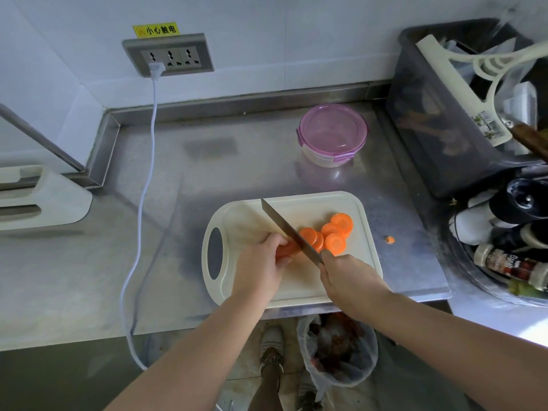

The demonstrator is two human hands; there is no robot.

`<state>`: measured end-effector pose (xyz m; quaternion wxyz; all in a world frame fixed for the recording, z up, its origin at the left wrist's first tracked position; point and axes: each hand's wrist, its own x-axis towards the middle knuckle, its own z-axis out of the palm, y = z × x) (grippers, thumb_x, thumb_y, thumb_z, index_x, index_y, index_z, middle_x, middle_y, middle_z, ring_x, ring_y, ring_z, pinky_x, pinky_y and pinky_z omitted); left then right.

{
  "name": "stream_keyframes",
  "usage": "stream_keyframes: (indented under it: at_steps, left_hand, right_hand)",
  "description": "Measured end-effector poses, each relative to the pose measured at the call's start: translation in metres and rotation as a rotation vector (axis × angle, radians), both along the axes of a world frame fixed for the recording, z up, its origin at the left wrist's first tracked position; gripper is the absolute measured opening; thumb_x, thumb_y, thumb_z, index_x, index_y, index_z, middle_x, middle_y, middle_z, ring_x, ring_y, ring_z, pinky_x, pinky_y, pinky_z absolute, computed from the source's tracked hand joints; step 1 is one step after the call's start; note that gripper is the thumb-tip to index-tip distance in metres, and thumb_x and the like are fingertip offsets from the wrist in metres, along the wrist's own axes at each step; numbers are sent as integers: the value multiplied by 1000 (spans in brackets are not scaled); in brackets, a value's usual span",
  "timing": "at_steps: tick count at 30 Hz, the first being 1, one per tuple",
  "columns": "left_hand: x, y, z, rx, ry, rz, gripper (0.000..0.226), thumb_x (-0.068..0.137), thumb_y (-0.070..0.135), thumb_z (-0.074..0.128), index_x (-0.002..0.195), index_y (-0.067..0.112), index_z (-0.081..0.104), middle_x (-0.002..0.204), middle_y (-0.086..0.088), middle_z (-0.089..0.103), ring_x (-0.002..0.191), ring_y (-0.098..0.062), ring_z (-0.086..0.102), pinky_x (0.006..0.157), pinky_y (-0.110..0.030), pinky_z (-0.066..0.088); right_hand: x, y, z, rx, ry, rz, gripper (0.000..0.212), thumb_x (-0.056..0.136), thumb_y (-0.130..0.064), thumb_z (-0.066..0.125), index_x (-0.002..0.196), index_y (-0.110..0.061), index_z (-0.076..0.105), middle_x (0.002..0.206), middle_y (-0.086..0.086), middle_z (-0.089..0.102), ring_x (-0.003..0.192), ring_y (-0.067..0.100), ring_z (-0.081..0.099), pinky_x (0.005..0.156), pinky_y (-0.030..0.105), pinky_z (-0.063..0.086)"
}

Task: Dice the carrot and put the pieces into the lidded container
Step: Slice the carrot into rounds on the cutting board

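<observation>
Purple-lidded container [332, 134], lid on, well beyond carrot rounds [335, 234] on board [246, 216].

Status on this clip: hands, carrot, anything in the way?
Left hand holds carrot on board; right hand holds knife, blade against carrot. Rounds only, no dice; container lid on. One piece stray on counter.

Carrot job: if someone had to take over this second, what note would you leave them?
Left hand holds the uncut carrot on the cutting board. Right hand grips the knife, blade at the carrot.
Round slices lie on the board; one small piece sits on the counter to its right. The lidded container stands closed behind the board.
Done: some slicing. Left: finish slicing, dice, open the container, load the pieces.
</observation>
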<state>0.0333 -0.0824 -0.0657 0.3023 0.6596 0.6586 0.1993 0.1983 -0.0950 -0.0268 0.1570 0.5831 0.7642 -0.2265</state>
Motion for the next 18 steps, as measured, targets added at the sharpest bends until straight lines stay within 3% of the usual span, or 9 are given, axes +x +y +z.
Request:
stream_keyframes:
  at_steps: [3,7,11,15,18]
  left_hand:
    - [0,0,0,-2,-10,-1,18,86,18,67,102,22,62,99,6,68,89,-16,64,80,-33,49]
    - [0,0,2,-17,4,-9,19,86,18,67,104,21,61,103,6,68,92,-16,64,82,-32,49]
    - [1,0,7,-50,21,-5,22,87,19,64,108,22,59,107,6,67,96,-17,63,83,-34,50]
    - [-16,-6,10,-58,129,16,28,89,25,60,116,27,55,115,11,61,102,-15,61,78,-30,48]
    - [-30,-9,10,-57,170,10,31,88,26,61,117,29,55,122,13,57,106,-14,60,82,-36,51]
  right_hand:
    - [-1,1,-9,2,1,-37,18,102,-17,35,118,-11,41,73,0,38,71,24,46,55,31,36]
    - [-5,2,-15,12,-14,-57,21,100,-14,39,120,-9,43,89,7,52,77,26,55,63,32,42]
    - [-3,2,-13,21,-7,-66,22,101,-14,37,121,-10,44,109,9,58,96,28,61,67,31,42]
    - [5,-2,-5,78,86,-89,13,102,-24,34,105,-15,43,97,9,60,84,31,59,63,31,37]
    - [9,-8,2,225,112,-39,24,102,-35,33,113,-17,43,100,5,63,86,32,61,62,32,33]
